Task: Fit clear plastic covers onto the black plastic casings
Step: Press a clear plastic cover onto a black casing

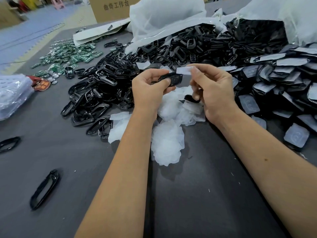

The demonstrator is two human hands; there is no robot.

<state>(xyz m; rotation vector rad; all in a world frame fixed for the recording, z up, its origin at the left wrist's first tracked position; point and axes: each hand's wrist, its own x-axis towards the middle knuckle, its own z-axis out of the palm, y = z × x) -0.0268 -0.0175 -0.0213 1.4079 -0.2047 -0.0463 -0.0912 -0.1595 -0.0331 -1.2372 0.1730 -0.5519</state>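
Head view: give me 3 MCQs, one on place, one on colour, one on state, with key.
1. Where do the circuit boards lie on the table?
A. far left
B. near right
C. under the forearms

2. What colour are those boards?
A. red
B. green
C. yellow

3. What is the left hand doing?
A. lying flat on the table
B. hanging idle
C. gripping a black casing

Key:
1 A: they are spread at the far left, beyond the heap of black frames.
2 B: their faces show green.
3 C: its fingers curl round the casing, while the right hand pinches a clear cover beside it.
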